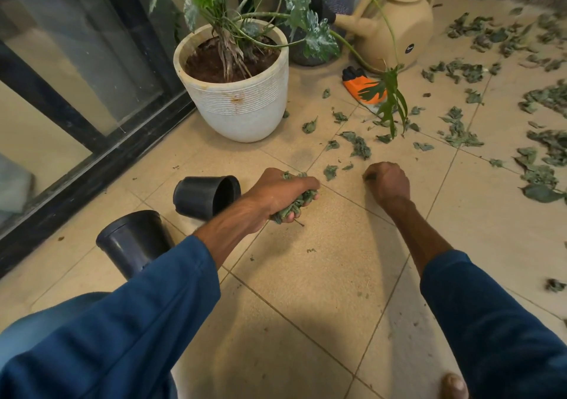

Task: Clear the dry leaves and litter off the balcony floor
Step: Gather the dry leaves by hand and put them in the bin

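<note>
Dry grey-green leaves point(359, 145) lie scattered over the beige tiled balcony floor point(322, 276), thickest at the right point(546, 165). My left hand point(276, 193) is closed around a bunch of these leaves point(296, 204) just above the tiles at mid-frame. My right hand point(388, 184) is a fist resting on the floor a little to the right, with a bit of leaf showing at its fingers. Two black plastic pots lie on their sides to the left, one point(205, 196) beside my left hand, the other point(132, 242) nearer me.
A white planter point(242, 98) with a leafy plant stands ahead, a grey pot point(337, 0) behind it. A tan watering can point(399, 27) and an orange-black glove point(360, 87) lie beyond the leaves. A glass sliding door with black frame point(92, 159) runs along the left.
</note>
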The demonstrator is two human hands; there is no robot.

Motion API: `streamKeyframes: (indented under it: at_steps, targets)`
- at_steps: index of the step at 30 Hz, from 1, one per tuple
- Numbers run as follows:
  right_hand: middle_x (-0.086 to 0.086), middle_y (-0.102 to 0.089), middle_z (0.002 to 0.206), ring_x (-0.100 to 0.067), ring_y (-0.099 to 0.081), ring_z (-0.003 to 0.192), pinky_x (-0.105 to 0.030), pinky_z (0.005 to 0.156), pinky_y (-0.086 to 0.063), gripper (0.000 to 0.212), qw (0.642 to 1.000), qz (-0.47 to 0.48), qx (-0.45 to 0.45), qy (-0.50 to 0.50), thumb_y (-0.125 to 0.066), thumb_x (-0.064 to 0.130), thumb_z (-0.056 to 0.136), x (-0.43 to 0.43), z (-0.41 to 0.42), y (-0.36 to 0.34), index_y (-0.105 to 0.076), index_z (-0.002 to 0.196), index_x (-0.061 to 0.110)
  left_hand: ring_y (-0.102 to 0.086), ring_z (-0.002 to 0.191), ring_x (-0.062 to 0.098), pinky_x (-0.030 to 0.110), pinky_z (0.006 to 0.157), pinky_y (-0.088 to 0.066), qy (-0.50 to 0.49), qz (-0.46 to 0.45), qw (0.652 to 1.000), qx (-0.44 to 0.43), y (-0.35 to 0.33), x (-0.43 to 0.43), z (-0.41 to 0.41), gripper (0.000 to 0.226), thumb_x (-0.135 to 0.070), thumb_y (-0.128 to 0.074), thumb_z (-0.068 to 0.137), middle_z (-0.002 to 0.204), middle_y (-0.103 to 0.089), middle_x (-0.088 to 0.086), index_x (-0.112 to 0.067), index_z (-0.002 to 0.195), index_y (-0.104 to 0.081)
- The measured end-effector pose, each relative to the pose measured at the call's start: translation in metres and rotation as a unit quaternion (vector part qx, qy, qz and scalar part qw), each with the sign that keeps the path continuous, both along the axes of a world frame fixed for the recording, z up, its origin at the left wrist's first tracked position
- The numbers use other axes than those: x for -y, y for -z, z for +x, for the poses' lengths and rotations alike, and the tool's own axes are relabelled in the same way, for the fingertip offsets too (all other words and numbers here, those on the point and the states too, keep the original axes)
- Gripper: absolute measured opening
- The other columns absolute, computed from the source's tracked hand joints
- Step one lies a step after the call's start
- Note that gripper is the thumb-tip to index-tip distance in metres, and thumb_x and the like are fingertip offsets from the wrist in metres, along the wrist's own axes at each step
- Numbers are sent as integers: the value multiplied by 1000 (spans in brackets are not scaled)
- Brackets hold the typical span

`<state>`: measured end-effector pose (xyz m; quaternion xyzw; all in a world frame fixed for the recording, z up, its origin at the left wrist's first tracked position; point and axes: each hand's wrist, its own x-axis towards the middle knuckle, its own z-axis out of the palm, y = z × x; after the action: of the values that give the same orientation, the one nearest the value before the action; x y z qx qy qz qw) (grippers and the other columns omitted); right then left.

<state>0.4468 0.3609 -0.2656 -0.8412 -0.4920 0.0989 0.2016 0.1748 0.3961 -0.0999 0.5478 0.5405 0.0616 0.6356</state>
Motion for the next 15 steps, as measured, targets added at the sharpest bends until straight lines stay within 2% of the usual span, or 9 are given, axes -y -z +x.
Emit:
streamKeyframes:
  at_steps: [3,4,6,9,12,15]
  targets:
    - [-16,-73,102,-35,-62,98,-48,87,-55,22,996,-17,83,1,-69,5,90,14,-5,6,-74,111,13,-52,50,13,19,40,-41,9,6,1000,-1,2,2,8,26,-30,-77,87,70,-67,2,-5,93,-79]
    - [-17,-73,104,-36,-63,100,-49,90,-54,27,996,-19,88,5,-71,7,90,17,-5,8,-72,116,13,-52,50,13,19,40,-41,13,7,1000,1,2,3,10,26,-30,-77,87,71,-67,2,-4,93,-79]
    - [-15,-73,108,-32,-67,101,-47,92,-55,31,999,-12,30,2,-74,8,88,19,-5,6,-70,119,10,-52,50,14,20,40,-41,18,5,1000,10,0,8,14,26,-28,-77,88,70,-68,3,-3,94,-79]
    - [-13,-75,101,-24,-69,89,-35,88,-57,19,997,-13,-59,-47,-75,2,85,4,-8,-7,-76,104,4,-53,52,14,20,41,-42,21,7,1000,19,-2,10,15,26,-29,-77,87,70,-69,2,-4,93,-79]
    - [-13,-73,96,-23,-67,86,-27,83,-51,12,995,9,-38,-88,-75,-3,83,-20,-11,-16,-79,92,5,-53,52,15,21,43,-42,11,4,1000,17,-3,7,9,28,-30,-78,86,68,-69,1,-4,95,-79]
    - [-13,-68,100,-27,-64,92,-29,82,-50,14,992,-16,3,-127,-75,-4,82,-41,-13,-9,-79,87,8,-54,54,16,22,45,-43,-3,6,1000,12,-3,0,-1,28,-29,-78,85,70,-70,1,-3,96,-79]
